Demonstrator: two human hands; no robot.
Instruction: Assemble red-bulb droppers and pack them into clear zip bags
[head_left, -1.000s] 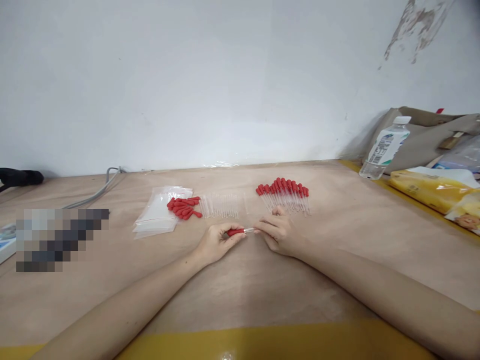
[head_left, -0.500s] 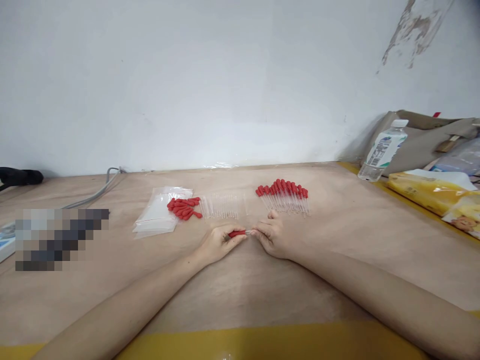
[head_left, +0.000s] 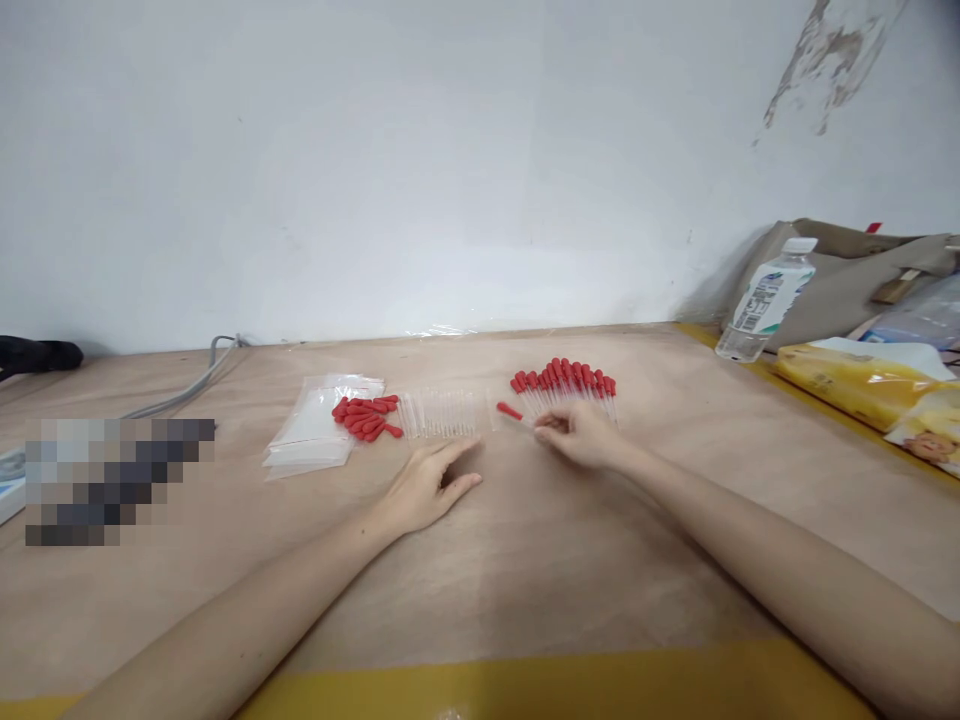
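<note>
My right hand (head_left: 579,436) pinches a dropper (head_left: 512,412) with a red bulb and a clear tube, holding it just left of the row of finished red-capped droppers (head_left: 566,389). My left hand (head_left: 429,483) rests on the table with fingers stretched out and holds nothing. Just beyond its fingertips lies a row of bare clear tubes (head_left: 444,412). A heap of loose red bulbs (head_left: 367,415) sits to the left of those tubes, beside a stack of small clear bags (head_left: 315,434).
A water bottle (head_left: 764,299), a beige bag (head_left: 847,270) and a yellow tissue pack (head_left: 862,382) stand at the right. A grey cable (head_left: 191,385) runs at the back left. The brown table (head_left: 487,560) has a yellow front edge.
The hands, which held one dropper between them, have parted. My right hand carried the dropper up towards the finished row; my left hand let go and opened.
</note>
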